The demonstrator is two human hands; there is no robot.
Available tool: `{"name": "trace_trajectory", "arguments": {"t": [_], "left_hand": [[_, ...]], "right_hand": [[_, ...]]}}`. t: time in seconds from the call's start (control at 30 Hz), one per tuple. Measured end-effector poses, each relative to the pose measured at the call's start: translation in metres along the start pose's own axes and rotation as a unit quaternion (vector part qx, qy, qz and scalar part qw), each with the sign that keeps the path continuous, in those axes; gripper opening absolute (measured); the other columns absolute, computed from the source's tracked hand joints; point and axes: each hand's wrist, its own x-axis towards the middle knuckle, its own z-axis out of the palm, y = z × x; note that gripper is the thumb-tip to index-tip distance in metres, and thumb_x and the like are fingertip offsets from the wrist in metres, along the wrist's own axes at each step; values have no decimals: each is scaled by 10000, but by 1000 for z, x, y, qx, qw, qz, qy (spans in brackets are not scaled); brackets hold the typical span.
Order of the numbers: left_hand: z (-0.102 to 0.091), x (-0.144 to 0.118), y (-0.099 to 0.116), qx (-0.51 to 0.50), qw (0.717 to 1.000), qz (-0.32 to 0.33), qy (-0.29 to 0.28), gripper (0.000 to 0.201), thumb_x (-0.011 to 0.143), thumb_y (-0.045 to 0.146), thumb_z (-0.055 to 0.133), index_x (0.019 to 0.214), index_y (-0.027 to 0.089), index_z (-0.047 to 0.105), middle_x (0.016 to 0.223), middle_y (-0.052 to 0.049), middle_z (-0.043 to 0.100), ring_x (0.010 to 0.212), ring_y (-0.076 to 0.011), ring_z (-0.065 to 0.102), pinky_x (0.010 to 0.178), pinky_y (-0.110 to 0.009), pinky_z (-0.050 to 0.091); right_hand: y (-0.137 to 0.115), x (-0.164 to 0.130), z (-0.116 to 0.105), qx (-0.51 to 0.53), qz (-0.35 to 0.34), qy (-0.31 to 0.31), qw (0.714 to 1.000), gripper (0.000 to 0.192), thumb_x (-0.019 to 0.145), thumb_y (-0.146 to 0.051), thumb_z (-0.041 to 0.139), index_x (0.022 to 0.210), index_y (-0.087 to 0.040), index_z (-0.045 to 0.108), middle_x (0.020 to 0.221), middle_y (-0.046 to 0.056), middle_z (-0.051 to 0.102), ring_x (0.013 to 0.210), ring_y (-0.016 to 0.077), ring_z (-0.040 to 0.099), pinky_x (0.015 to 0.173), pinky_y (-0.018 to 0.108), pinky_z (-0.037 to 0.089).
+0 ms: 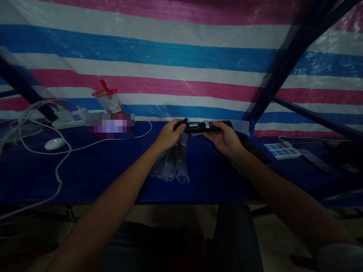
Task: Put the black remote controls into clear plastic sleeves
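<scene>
A long black rod-shaped object (pixel 200 127) with small white labels lies level across both hands, just above the table's far side; I cannot make out its exact kind. My left hand (pixel 169 135) is closed on its left end, thumb on top, where a short black tip sticks up. Farther right, my right hand (pixel 224 139) wraps the other end, with fingers underneath and thumb above. Below and beside my left hand, clear plastic sleeves (pixel 172 162) lie on the blue table (pixel 119 173). Part of the sleeves is hidden behind my left hand.
On the left are a white mouse (pixel 55 144), looped white cables (pixel 58 175), a power strip (pixel 69 120) and a lidded cup (pixel 109 101) with a red straw. At right sit a dark flat panel (pixel 256 151) and a blue-and-white gridded box (pixel 281 150). Blue metal posts (pixel 279 77) frame a striped sheet.
</scene>
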Motion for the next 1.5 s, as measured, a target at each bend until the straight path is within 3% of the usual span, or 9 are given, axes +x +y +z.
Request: {"name": "trace_trajectory", "arguments": {"t": [0.07, 0.2, 0.4, 0.53, 0.63, 0.7, 0.77, 1.0, 1.5], "left_hand": [[0, 2, -4, -36, 999, -13, 3, 378, 966, 439, 526, 1200, 158, 623, 835, -50, 676, 614, -137, 615, 558, -241, 446], [1, 6, -5, -108, 993, -47, 11, 397, 958, 495, 520, 1157, 161, 601, 1007, -94, 677, 569, -118, 607, 442, -219, 383], [1, 5, -3, -133, 989, -67, 15, 410, 933, 539, 550, 1106, 171, 593, 1035, -98, 669, 569, -106, 601, 435, -209, 378], [1, 4, -5, -94, 995, -38, 9, 420, 928, 524, 562, 1153, 173, 612, 984, -83, 684, 592, -119, 609, 496, -233, 423], [-1, 1, -3, -7, 999, 47, 9, 343, 901, 429, 637, 1133, 177, 656, 1025, -88, 709, 839, -187, 672, 748, -324, 525], [-1, -1, 0, 62, 992, 106, 12, 304, 874, 372, 683, 1118, 191, 680, 1109, -94, 710, 1033, -224, 651, 928, -389, 496], [-1, -3, 3, 113, 984, 137, 6, 307, 858, 351, 703, 1130, 208, 687, 1141, -88, 704, 1091, -234, 627, 991, -422, 464], [1, -7, 5, 165, 972, 165, -23, 390, 818, 347, 749, 1182, 222, 693, 1066, -64, 693, 1013, -227, 607, 940, -401, 461], [7, -6, 3, 161, 976, 144, -28, 377, 822, 342, 739, 1183, 240, 699, 1010, -58, 677, 951, -227, 598, 863, -382, 454]], "right_hand": [[-1, 0, -1, -1, 3, 0, 1000, 32, 833, -177, 651, 823, -207, 644, 907, 28, 727, 928, 188, 689, 949, 395, 587], [0, 1, -1, -4, 3, 2, 1000, 33, 828, -178, 649, 820, -206, 634, 902, 29, 713, 924, 185, 682, 945, 389, 580], [1, 1, 0, -12, 7, 22, 1000, 44, 832, -229, 641, 848, -224, 600, 870, 26, 693, 896, 192, 680, 914, 396, 587], [2, 0, 2, 2, 19, 36, 999, 51, 846, -252, 631, 865, -225, 592, 872, 30, 701, 890, 204, 689, 866, 397, 602], [3, 0, 1, -1, 15, 34, 999, 71, 844, -258, 645, 876, -226, 590, 882, 30, 708, 890, 202, 690, 867, 400, 599], [4, 0, 1, -10, 10, 21, 1000, 77, 842, -261, 652, 874, -223, 593, 886, 33, 712, 887, 203, 688, 876, 410, 594], [5, -1, 0, -21, 6, 4, 1000, 80, 841, -268, 657, 867, -216, 602, 894, 41, 716, 887, 207, 689, 885, 423, 589], [6, -3, 2, -42, -11, -14, 999, 114, 821, -253, 706, 856, -211, 606, 888, 41, 711, 882, 226, 701, 898, 479, 586], [8, -4, 1, -23, 9, -40, 999, 73, 851, -214, 697, 886, -205, 633, 915, 50, 741, 914, 232, 712, 897, 453, 602]]}}
